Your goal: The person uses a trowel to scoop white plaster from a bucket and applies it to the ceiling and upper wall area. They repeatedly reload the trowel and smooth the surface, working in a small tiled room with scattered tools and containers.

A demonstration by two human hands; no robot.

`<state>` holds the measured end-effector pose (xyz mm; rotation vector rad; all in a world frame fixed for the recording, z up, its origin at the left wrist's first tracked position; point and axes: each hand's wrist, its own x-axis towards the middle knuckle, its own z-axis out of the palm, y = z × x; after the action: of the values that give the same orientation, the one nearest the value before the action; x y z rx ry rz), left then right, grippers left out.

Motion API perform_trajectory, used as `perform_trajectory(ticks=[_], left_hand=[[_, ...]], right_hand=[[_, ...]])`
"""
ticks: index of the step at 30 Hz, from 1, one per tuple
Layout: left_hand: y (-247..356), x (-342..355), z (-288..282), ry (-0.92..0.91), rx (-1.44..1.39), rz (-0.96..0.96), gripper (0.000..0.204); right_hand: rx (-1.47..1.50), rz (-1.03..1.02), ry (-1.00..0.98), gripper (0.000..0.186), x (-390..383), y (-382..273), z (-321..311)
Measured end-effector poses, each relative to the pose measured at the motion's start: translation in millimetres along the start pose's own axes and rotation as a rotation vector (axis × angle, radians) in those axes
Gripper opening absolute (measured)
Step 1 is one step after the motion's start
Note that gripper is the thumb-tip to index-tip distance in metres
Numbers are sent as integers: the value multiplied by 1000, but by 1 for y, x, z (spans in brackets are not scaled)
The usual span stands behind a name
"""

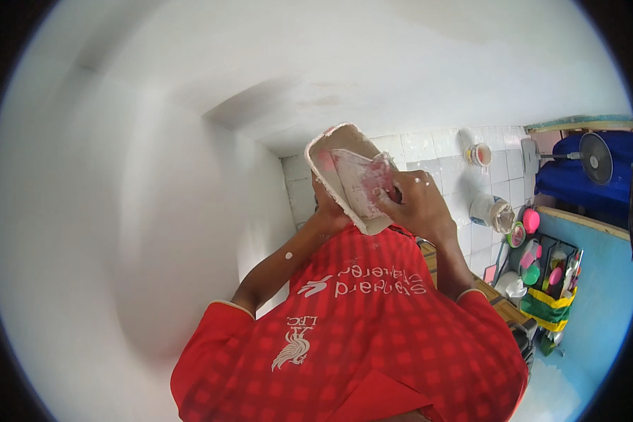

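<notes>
In front of my chest my left hand [328, 205] grips the underside of an oblong pan [318, 167], its fingers mostly hidden behind the wall. White putty is crusted along the pan's rim. A flat, wide putty scraper [357, 184], smeared white with a reddish part, is in my right hand [423, 202]. Its blade sits inside the pan, tilted against the far side. How much putty lies in the pan is hard to see. White specks dot my right hand and left forearm.
White walls [169, 211] meet in a corner ahead and to the left. Rightward on the tiled floor [464, 165] stand a small tub [479, 155] and a putty-smeared bucket [496, 213]. Beyond are a fan [596, 159], pink and green kitchenware [531, 221] and a green-yellow bag [547, 309].
</notes>
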<state>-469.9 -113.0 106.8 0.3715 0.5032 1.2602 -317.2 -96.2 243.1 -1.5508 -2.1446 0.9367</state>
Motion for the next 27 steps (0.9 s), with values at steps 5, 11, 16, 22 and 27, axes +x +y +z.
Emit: perform_trajectory(ticks=[5, 11, 16, 22, 27], left_hand=[[-23, 30, -27, 98, 92, -97, 72], [-95, 53, 3, 170, 254, -24, 67], [-103, 62, 70, 18, 357, -141, 65], [-168, 81, 107, -208, 67, -475, 64], [-236, 99, 132, -345, -90, -692, 64]], right_hand=[[-28, 89, -24, 32, 6, 24, 15], [135, 15, 23, 39, -28, 51, -49], [190, 92, 170, 44, -62, 79, -77], [129, 164, 315, 46, -101, 121, -111], [30, 187, 492, 42, -142, 163, -151]])
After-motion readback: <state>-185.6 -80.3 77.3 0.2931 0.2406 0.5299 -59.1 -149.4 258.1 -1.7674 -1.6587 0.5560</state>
